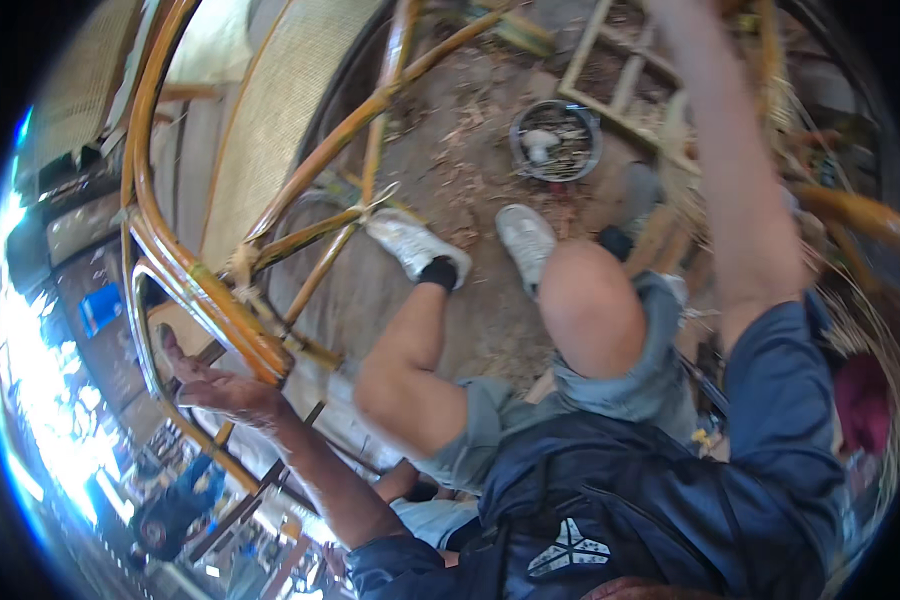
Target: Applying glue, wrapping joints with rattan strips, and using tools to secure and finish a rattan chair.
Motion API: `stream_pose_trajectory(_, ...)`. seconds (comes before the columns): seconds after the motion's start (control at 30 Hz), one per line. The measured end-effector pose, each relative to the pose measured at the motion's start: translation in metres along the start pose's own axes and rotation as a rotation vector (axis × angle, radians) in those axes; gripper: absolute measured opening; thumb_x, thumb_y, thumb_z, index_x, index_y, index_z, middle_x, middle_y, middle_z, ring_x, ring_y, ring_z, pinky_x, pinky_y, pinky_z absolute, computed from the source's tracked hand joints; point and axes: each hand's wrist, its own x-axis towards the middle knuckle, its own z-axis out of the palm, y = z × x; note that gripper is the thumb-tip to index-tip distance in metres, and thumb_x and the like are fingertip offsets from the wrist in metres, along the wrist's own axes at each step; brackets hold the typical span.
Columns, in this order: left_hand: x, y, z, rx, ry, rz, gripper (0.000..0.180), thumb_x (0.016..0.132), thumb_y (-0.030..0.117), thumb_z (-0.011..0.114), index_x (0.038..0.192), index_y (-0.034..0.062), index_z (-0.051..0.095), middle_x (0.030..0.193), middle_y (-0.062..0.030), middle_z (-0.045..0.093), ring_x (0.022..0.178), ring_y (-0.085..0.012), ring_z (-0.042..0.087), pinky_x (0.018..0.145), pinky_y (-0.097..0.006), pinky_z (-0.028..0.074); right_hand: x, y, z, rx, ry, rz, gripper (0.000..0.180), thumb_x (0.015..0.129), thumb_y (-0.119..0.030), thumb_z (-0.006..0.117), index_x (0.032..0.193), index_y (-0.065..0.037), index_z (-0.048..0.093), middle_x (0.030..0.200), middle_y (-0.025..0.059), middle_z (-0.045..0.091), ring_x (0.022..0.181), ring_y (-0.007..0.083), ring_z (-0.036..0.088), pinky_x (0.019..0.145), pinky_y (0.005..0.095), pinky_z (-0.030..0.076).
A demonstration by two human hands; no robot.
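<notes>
My left hand (225, 390) is at the left beside a curved, varnished cane frame (205, 285). Its fingers are stretched out and apart, and nothing shows in the palm. It overlaps the lower end of the bundled poles; whether it touches them I cannot tell. Thinner cane braces (315, 165) run off the frame toward the top, and a tie with loose ends (378, 200) binds one joint. My right forearm (740, 190) reaches up to the top edge, blurred, and the right hand lies beyond the picture.
A round metal basin (516, 150) holding sticks and a white lump stands on the littered floor past my shoes. Behind it lies a light wooden frame (573, 82). Loose cane strips (885, 370) and a maroon cloth (863, 400) are at the right. A woven panel (280, 90) stands upper left.
</notes>
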Motion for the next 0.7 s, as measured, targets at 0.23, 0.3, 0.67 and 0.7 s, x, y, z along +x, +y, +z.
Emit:
stream_pose_trajectory(0.23,0.009,-0.010,-0.028,0.356,0.014,0.514,0.054,0.094,0.039,0.020,0.122,-0.0020,0.042,0.118,-0.0206,0.050,0.108,-0.0337,0.050,0.096,-0.043,0.039,-0.222,0.011,-0.096,0.070,-0.372,-0.174,0.032,0.083,-0.018,0.054,0.110,-0.001,0.052,0.097,0.0170,0.054,0.090,0.0314,0.055,0.078,0.0365,0.045)
stream_pose_trajectory(0.3,0.006,0.000,-0.021,0.399,0.053,0.606,0.055,0.094,0.040,0.020,0.122,-0.0007,0.042,0.116,-0.0198,0.050,0.108,-0.0329,0.050,0.094,-0.042,0.042,-0.260,0.014,-0.135,0.045,-0.468,-0.064,0.034,0.082,-0.019,0.055,0.110,-0.002,0.051,0.104,0.0179,0.052,0.094,0.0349,0.054,0.080,0.0371,0.045)
stream_pose_trajectory(0.67,-0.152,0.069,0.050,-0.090,-0.354,0.333,0.051,0.096,0.033,0.018,0.120,-0.0025,0.046,0.117,-0.0186,0.053,0.112,-0.0296,0.048,0.098,-0.038,0.035,-0.346,0.056,-0.273,-0.166,-0.372,0.016,0.019,0.079,-0.006,0.058,0.097,-0.004,0.059,0.092,0.0125,0.057,0.088,0.0289,0.057,0.075,0.0328,0.046)
stream_pose_trajectory(0.7,-0.173,0.066,0.054,-0.079,-0.420,0.275,0.047,0.095,0.029,0.021,0.118,-0.0031,0.047,0.115,-0.0183,0.053,0.111,-0.0291,0.049,0.097,-0.036,0.036,-0.354,0.064,-0.284,-0.226,-0.398,0.048,0.018,0.079,-0.006,0.058,0.097,-0.004,0.059,0.091,0.0126,0.057,0.087,0.0292,0.057,0.075,0.0334,0.046)
